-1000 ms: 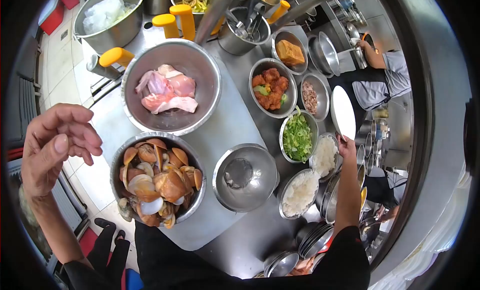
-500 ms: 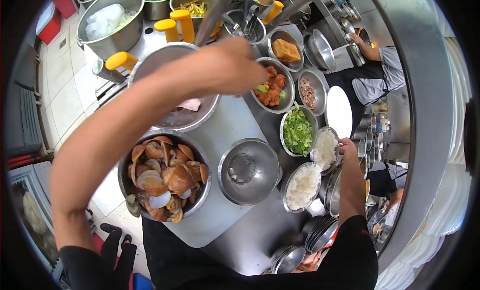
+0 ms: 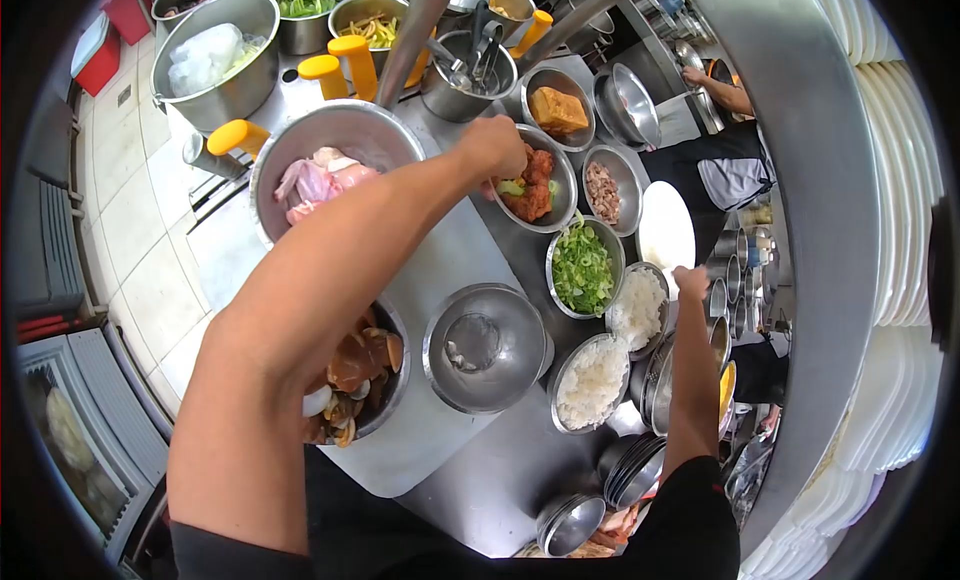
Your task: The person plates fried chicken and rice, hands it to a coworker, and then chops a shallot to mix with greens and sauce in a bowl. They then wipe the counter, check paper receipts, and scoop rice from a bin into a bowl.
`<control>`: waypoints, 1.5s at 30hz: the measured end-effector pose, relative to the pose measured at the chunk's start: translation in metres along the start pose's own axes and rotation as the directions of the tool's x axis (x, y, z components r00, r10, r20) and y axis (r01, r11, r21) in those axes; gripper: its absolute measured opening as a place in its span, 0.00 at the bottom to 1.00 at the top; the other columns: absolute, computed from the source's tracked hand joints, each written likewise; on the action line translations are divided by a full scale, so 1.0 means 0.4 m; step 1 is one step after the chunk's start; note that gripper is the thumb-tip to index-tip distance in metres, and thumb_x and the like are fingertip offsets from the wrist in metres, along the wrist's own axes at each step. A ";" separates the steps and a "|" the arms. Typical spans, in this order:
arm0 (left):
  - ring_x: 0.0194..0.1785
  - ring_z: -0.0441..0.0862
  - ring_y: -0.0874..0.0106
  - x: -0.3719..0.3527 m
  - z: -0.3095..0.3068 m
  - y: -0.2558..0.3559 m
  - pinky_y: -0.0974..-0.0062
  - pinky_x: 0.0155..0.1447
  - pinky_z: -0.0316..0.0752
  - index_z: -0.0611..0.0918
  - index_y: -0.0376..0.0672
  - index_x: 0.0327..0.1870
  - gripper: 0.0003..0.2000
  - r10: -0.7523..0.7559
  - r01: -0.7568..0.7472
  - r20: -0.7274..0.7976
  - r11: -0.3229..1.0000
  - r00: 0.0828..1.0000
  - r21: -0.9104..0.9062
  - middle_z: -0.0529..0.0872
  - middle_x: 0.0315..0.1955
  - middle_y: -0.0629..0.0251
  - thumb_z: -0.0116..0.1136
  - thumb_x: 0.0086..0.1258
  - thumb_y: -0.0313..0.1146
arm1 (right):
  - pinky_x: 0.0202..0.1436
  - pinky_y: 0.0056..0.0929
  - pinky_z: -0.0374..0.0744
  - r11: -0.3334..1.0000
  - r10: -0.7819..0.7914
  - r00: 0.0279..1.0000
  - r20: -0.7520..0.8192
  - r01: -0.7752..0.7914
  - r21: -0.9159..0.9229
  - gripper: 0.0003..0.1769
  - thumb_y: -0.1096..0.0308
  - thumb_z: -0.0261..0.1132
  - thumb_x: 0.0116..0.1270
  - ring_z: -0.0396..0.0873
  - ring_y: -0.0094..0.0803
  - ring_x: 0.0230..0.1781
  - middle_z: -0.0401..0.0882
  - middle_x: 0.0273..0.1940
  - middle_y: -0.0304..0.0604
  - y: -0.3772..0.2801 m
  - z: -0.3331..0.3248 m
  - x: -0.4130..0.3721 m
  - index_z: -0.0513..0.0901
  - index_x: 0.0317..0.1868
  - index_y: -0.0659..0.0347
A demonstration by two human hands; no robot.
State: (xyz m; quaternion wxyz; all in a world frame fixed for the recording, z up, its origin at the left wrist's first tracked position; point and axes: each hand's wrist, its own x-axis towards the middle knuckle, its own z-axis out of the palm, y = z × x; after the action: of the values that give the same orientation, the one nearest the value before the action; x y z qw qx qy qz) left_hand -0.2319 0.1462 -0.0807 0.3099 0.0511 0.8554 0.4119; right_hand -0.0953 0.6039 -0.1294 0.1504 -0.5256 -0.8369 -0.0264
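Note:
My left hand reaches across to a metal bowl of reddish-orange fried pieces with some green leaf. Its fingers are closed at the bowl's near-left rim, the fingertips partly hidden. At the lower end of a white oval plate, my right hand has its fingers closed on the edge. Beside that hand sits a bowl of white rice. A second rice bowl and a bowl of chopped green onion stand nearby. My left forearm partly covers a bowl of brown clams.
A metal bowl with a little whitish residue stands on the white cutting board. Behind are raw meat in a large bowl, yellow-handled tools, and a tongs container. Metal posts rise here. Another person's arm is across the counter.
My left hand has lowered onto the fried-food bowl's rim. My right hand has shifted from the rice bowl's edge to the plate. The left forearm now covers more of the clams; raw meat shows.

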 end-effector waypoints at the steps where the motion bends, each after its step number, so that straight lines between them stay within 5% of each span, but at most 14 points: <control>1: 0.23 0.85 0.63 -0.009 -0.001 0.002 0.73 0.27 0.82 0.81 0.29 0.34 0.09 0.041 -0.042 -0.008 0.999 0.999 -0.032 0.85 0.28 0.49 0.51 0.60 0.26 | 0.46 0.47 0.77 0.974 -0.196 0.954 -0.225 0.162 -0.158 0.24 0.65 0.62 0.53 0.79 0.47 0.42 0.78 0.45 0.52 -0.031 -0.007 -0.006 0.77 0.52 0.63; 3: 0.22 0.84 0.63 -0.025 -0.010 0.007 0.73 0.26 0.82 0.81 0.28 0.32 0.09 0.038 -0.039 -0.016 0.998 0.999 -0.051 0.85 0.27 0.50 0.52 0.60 0.26 | 0.47 0.41 0.77 0.778 -0.590 0.777 -0.219 0.619 0.105 0.25 0.63 0.62 0.55 0.79 0.44 0.40 0.79 0.44 0.49 -0.062 0.018 0.105 0.75 0.54 0.60; 7: 0.20 0.84 0.63 -0.045 -0.031 0.007 0.73 0.24 0.81 0.79 0.24 0.27 0.10 0.106 -0.116 -0.093 0.986 0.990 -0.121 0.83 0.21 0.49 0.52 0.58 0.26 | 0.46 0.39 0.77 0.513 -0.569 0.757 0.322 0.020 0.858 0.30 0.59 0.59 0.62 0.77 0.45 0.41 0.76 0.48 0.51 -0.310 0.015 0.072 0.65 0.61 0.65; 10: 0.19 0.83 0.64 -0.086 -0.078 0.020 0.72 0.22 0.80 0.78 0.21 0.26 0.11 0.140 -0.146 -0.048 0.979 0.989 -0.141 0.82 0.18 0.49 0.51 0.56 0.25 | 0.49 0.35 0.75 0.476 -0.393 0.662 0.638 -0.447 0.757 0.49 0.46 0.58 0.61 0.71 0.48 0.50 0.58 0.62 0.65 -0.467 -0.004 0.041 0.45 0.67 0.73; 12: 0.18 0.83 0.64 -0.137 -0.114 0.020 0.72 0.22 0.80 0.77 0.20 0.26 0.11 0.184 -0.190 -0.051 0.973 0.981 -0.130 0.82 0.17 0.48 0.50 0.56 0.24 | 0.40 0.30 0.79 0.497 -0.390 0.560 0.732 -0.541 0.678 0.47 0.49 0.60 0.60 0.74 0.45 0.44 0.59 0.60 0.66 -0.513 0.006 0.035 0.47 0.67 0.69; 15: 0.17 0.82 0.65 -0.230 -0.166 0.008 0.72 0.20 0.79 0.76 0.18 0.25 0.11 0.232 -0.238 -0.069 0.967 0.970 -0.090 0.81 0.16 0.47 0.50 0.55 0.24 | 0.24 0.22 0.79 0.580 -0.510 0.339 0.791 -0.544 0.607 0.25 0.56 0.61 0.59 0.77 0.36 0.30 0.74 0.42 0.58 -0.544 0.126 0.148 0.73 0.48 0.68; 16: 0.17 0.82 0.64 -0.252 -0.179 -0.003 0.72 0.20 0.78 0.76 0.19 0.24 0.11 0.242 -0.246 -0.065 0.968 0.968 -0.059 0.80 0.16 0.46 0.50 0.54 0.24 | 0.17 0.18 0.77 0.519 -0.386 0.431 0.815 -0.629 0.579 0.14 0.60 0.57 0.61 0.76 0.32 0.21 0.76 0.30 0.49 -0.583 0.094 0.094 0.76 0.34 0.65; 18: 0.16 0.82 0.64 -0.295 -0.205 -0.026 0.71 0.20 0.78 0.76 0.19 0.23 0.11 0.242 -0.245 -0.075 0.969 0.967 -0.023 0.80 0.15 0.46 0.50 0.54 0.24 | 0.09 0.13 0.71 0.594 -0.362 0.231 0.903 -0.690 0.414 0.14 0.64 0.50 0.64 0.75 0.29 0.15 0.77 0.28 0.52 -0.601 0.063 0.094 0.75 0.38 0.66; 22: 0.29 0.82 0.53 -0.365 -0.240 -0.083 0.62 0.36 0.75 0.76 0.25 0.25 0.11 0.255 -0.256 -0.080 0.967 0.964 -0.010 0.78 0.19 0.42 0.54 0.52 0.28 | 0.15 0.15 0.78 0.552 -0.258 0.175 0.950 -0.780 0.294 0.16 0.65 0.49 0.65 0.79 0.35 0.22 0.78 0.38 0.54 -0.641 0.067 0.082 0.77 0.47 0.62; 25: 0.20 0.81 0.53 -0.373 -0.227 -0.158 0.63 0.30 0.78 0.75 0.22 0.15 0.12 0.439 -0.447 -0.238 0.894 0.866 0.020 0.76 0.12 0.43 0.52 0.50 0.27 | 0.24 0.21 0.82 0.465 -0.350 0.365 0.863 -0.732 0.498 0.18 0.65 0.49 0.65 0.80 0.41 0.30 0.78 0.38 0.59 -0.651 0.064 0.045 0.73 0.50 0.68; 29: 0.26 0.80 0.45 -0.439 -0.270 -0.179 0.58 0.34 0.76 0.74 0.22 0.15 0.12 0.375 -0.395 -0.230 0.917 0.898 -0.051 0.76 0.16 0.36 0.53 0.51 0.26 | 0.33 0.28 0.85 0.284 -0.398 0.255 0.881 -0.879 0.382 0.20 0.66 0.49 0.66 0.78 0.51 0.41 0.76 0.43 0.60 -0.674 0.094 0.059 0.72 0.54 0.68; 33: 0.27 0.78 0.48 -0.500 -0.306 -0.213 0.61 0.34 0.74 0.74 0.24 0.23 0.09 0.348 -0.381 -0.279 0.922 0.895 -0.073 0.76 0.18 0.39 0.53 0.51 0.26 | 0.48 0.55 0.78 0.229 -0.352 0.495 0.795 -0.778 0.586 0.18 0.65 0.50 0.62 0.77 0.48 0.48 0.78 0.48 0.49 -0.683 0.062 -0.026 0.75 0.51 0.59; 35: 0.21 0.77 0.60 -0.531 -0.326 -0.247 0.67 0.30 0.71 0.77 0.30 0.37 0.12 0.367 -0.402 -0.277 0.912 0.888 -0.078 0.77 0.17 0.48 0.52 0.51 0.26 | 0.48 0.55 0.78 0.154 -0.388 0.513 0.766 -0.783 0.602 0.16 0.62 0.53 0.62 0.77 0.47 0.46 0.79 0.46 0.48 -0.674 0.118 0.002 0.75 0.48 0.58; 45: 0.20 0.74 0.85 -0.679 -0.414 -0.429 0.86 0.21 0.66 0.75 0.30 0.36 0.09 0.049 -0.131 -0.240 0.932 0.970 -0.338 0.77 0.16 0.68 0.48 0.54 0.19 | 0.38 0.44 0.80 0.272 -0.173 0.499 0.849 -0.804 0.528 0.12 0.57 0.56 0.63 0.76 0.44 0.39 0.78 0.40 0.42 -0.754 0.058 -0.094 0.77 0.42 0.54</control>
State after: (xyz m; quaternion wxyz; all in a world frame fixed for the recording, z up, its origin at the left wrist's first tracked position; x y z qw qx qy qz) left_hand -0.0799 -0.1709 0.0029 0.1949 -0.0132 0.7945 0.5750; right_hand -0.3529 0.4413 -0.1275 0.0290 -0.4761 -0.5125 0.7140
